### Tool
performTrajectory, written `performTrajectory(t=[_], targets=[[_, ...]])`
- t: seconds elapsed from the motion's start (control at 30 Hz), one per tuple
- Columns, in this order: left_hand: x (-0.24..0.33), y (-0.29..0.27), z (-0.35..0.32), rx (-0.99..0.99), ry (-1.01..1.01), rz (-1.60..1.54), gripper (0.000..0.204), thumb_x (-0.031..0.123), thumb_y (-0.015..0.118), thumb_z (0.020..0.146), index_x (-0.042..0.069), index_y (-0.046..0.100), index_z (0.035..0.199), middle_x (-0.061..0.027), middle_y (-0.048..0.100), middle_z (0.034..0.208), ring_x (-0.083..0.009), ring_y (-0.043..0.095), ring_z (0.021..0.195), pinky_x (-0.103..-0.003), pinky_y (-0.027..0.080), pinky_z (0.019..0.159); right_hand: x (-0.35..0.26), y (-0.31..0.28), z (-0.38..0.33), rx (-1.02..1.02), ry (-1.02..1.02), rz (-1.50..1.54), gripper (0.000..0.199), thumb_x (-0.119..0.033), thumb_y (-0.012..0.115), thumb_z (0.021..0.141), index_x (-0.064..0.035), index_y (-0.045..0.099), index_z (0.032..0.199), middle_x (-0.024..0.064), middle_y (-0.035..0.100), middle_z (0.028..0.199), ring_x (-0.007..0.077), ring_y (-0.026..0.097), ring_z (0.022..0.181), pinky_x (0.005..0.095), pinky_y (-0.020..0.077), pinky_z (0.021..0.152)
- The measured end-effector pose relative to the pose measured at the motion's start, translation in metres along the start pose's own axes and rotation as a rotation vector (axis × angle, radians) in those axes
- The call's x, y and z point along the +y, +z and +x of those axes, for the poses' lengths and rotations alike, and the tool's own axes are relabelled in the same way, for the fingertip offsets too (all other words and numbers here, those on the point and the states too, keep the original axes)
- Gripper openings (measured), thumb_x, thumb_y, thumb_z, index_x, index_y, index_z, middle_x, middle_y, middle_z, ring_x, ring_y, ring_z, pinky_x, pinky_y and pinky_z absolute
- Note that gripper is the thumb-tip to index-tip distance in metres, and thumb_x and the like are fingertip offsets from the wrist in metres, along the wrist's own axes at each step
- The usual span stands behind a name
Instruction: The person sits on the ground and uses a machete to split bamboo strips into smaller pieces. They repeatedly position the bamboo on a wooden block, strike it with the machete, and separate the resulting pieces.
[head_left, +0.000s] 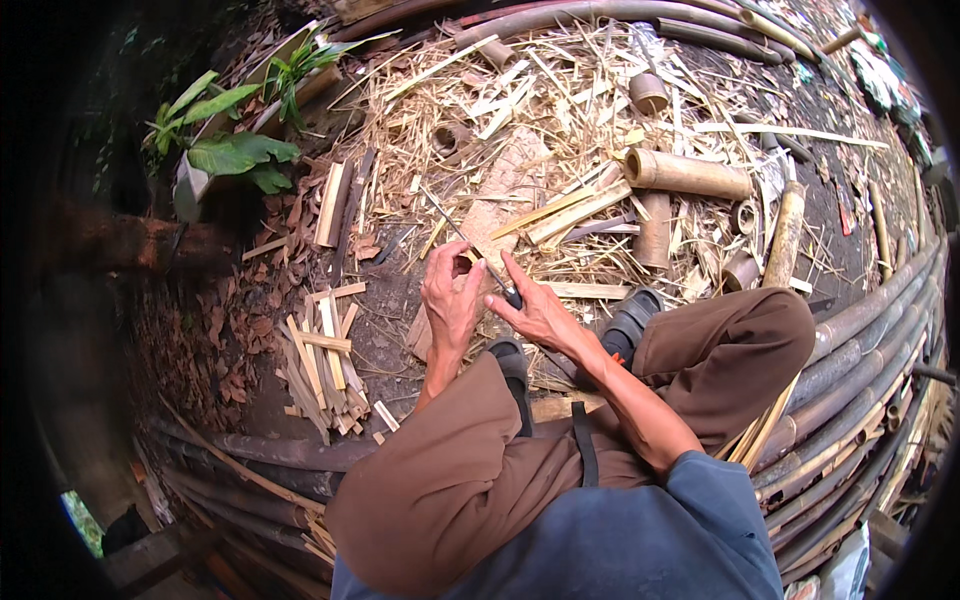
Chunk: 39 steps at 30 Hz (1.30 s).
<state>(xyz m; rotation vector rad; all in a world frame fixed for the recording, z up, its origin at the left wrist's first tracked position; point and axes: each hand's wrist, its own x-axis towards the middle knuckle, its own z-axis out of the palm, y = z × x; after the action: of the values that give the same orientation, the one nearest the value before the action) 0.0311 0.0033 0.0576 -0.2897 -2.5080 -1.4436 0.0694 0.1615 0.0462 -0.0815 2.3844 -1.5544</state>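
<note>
Between my two hands runs a thin, long-bladed knife (445, 215), its dark handle end toward me and its blade slanting away to the upper left. My right hand (545, 313) has its thumb and fingers around the black handle (513, 298). Close against the blade, my left hand (451, 300) is curled with thumb and fingertips near each other; what lies inside that curl is too small to make out. Just beyond the hands a wooden board (515, 170) lies on the ground among shavings. Split bamboo strips (580, 215) rest across its right side.
Bamboo tube sections (690, 175) lie at the right. A pile of short split strips (325, 350) is on the left. Long bamboo poles (850, 350) curve around behind and beside me. Leafy green plants (235, 155) stand at upper left. My shoes (632, 318) flank the work spot.
</note>
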Motion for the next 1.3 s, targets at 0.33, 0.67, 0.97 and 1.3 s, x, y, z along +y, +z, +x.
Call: performTrajectory(t=[0.33,0.67,0.97,1.3], targets=[[0.005,0.044,0.035,-0.116,0.145,0.038,0.024,0.001,0.071,0.081,-0.003,0.059,0.102,-0.0139,0.059,0.094,-0.0250,0.064,0.073,-0.034,0.052,0.063,0.046,-0.031,0.021,0.125,0.142,-0.252,0.027,-0.016,0.066,0.079,-0.0006,0.059,0.100,0.0263,0.066,0.079,0.0427,0.067,0.078,0.0509,0.0527,0.071],[-0.001,0.055,0.043,-0.223,0.081,-0.001,0.036,0.017,0.072,0.080,0.003,0.054,0.108,-0.0123,0.058,0.090,-0.0230,0.059,0.082,-0.036,0.049,0.073,0.086,-0.013,0.027,-0.064,0.230,0.097,0.022,-0.015,0.064,0.078,0.0040,0.058,0.087,0.0136,0.059,0.066,0.0215,0.057,0.063,0.0384,0.0476,0.061],[-0.010,0.069,0.051,-0.081,-0.001,0.048,0.020,0.008,0.074,0.079,0.003,0.064,0.094,-0.0050,0.055,0.075,-0.0165,0.051,0.067,-0.032,0.044,0.064,0.067,-0.016,0.027,0.052,0.109,-0.301,0.028,-0.014,0.065,0.079,0.0011,0.061,0.102,0.0262,0.067,0.089,0.0416,0.066,0.088,0.0479,0.0540,0.077],[-0.003,0.074,0.041,-0.104,-0.016,0.104,0.017,0.015,0.074,0.081,0.005,0.063,0.090,-0.0053,0.058,0.070,-0.0189,0.053,0.069,-0.036,0.043,0.063,0.092,-0.006,0.025,0.037,0.063,-0.365,0.025,-0.014,0.064,0.079,-0.0048,0.060,0.101,0.0214,0.068,0.082,0.0415,0.068,0.082,0.0494,0.0542,0.071]])
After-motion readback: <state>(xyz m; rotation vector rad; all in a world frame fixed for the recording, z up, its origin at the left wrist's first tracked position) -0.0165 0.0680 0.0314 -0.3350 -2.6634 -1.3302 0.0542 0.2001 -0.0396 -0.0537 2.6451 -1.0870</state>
